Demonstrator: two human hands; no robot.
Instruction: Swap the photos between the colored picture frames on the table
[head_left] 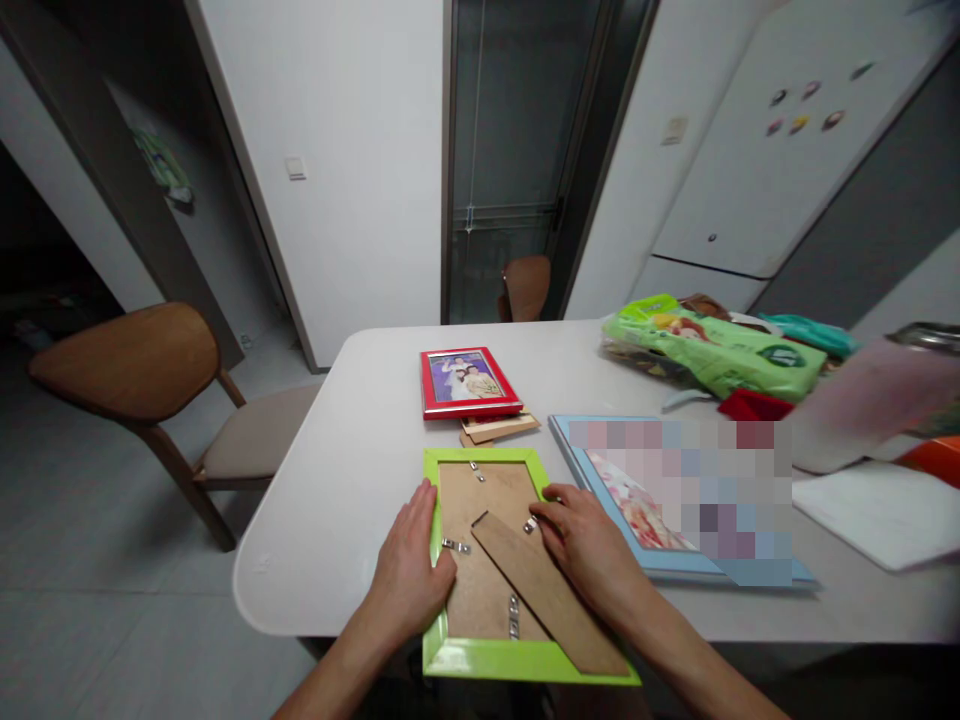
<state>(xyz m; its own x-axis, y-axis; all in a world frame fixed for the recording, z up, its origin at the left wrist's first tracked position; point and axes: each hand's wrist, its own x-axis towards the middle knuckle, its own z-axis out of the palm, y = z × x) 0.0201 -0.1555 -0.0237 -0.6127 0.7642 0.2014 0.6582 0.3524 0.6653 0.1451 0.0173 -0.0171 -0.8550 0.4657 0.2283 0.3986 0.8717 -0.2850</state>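
Note:
A lime-green picture frame (474,658) lies face down at the table's near edge, its brown backing board (469,500) upward. Metal turn clips sit around the backing, and a slanted stand leg (551,595) crosses it. My left hand (409,570) grips the left side, fingers along the outer edge and thumb over the border. At the right border, the bent fingers of my right hand (592,545) touch a metal clip (531,524), with the palm beside the stand leg. The right thumb is mostly hidden.
Behind the green frame is a red picture frame (472,410) with brown pieces (502,428) under its near edge. A blue picture frame (652,565) lies to the right. Farther right are a green package (720,345), a pinkish container (870,400) and a white board (892,515). A wooden chair (135,360) stands left.

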